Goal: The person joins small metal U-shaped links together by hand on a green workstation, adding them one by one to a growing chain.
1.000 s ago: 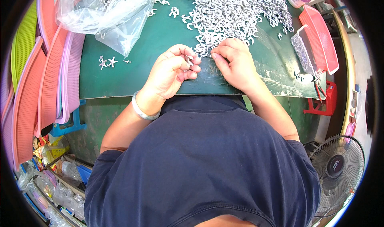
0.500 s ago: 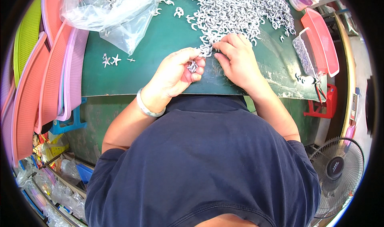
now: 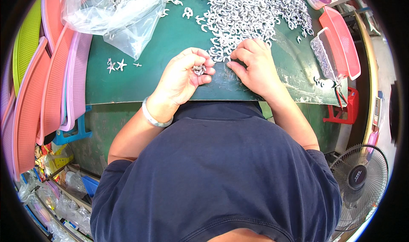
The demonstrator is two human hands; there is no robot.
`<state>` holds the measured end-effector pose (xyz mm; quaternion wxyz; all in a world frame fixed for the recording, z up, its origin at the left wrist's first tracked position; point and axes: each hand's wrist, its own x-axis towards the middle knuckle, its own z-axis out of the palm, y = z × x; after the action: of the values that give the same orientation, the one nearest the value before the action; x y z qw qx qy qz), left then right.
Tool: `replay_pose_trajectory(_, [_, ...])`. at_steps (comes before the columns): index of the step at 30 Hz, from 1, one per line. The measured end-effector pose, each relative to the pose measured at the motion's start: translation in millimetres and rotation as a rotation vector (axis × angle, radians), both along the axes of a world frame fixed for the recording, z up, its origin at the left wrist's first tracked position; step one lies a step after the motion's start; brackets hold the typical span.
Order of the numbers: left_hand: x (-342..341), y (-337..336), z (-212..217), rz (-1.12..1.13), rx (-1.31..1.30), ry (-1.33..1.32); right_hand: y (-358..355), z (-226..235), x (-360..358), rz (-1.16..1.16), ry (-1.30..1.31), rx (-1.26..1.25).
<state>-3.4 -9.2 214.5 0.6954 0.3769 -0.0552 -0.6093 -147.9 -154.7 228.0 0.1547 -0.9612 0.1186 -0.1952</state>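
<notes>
My left hand [image 3: 184,76] is curled around a small cluster of silvery metal clips [image 3: 199,69], pinched between thumb and fingers above the near edge of the green table [image 3: 128,84]. A pale bangle sits on that wrist. My right hand [image 3: 253,65] rests palm down on the table, fingertips at the near edge of a large heap of the same C-shaped metal clips [image 3: 247,12]. The two hands are almost touching.
A clear plastic bag [image 3: 115,12] with more clips lies at the back left, a few star-shaped pieces [image 3: 117,65] beside it. Stacked pink, orange and green plastic trays [image 3: 47,80] lean at the left. Red baskets [image 3: 341,41] stand at the right, a floor fan [image 3: 360,178] at the lower right.
My left hand has closed tighter around the clips and turned slightly inward. My right hand has slid a little along the edge of the heap.
</notes>
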Motion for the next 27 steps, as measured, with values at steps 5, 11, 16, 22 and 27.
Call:
replay_pose_trajectory(5, [-4,-1,3,-0.019,0.049,-0.084,1,-7,2,-0.026,0.02,-0.059])
replay_pose_trajectory(11, [-9,-7,12,-0.057,0.122,-0.174,0,-1,2,0.07,-0.089,0.317])
replay_pose_trajectory(16, [-12,-12,12,-0.121,0.112,-0.188,0,1,4,0.222,-0.169,0.552])
replay_pose_trajectory(22, [-10,-11,6,-0.078,0.116,-0.171,-8,1,5,0.044,-0.171,0.124])
replay_pose_trajectory(27, [-11,-10,9,-0.025,0.133,-0.139,-9,-8,4,-0.014,-0.075,-0.031])
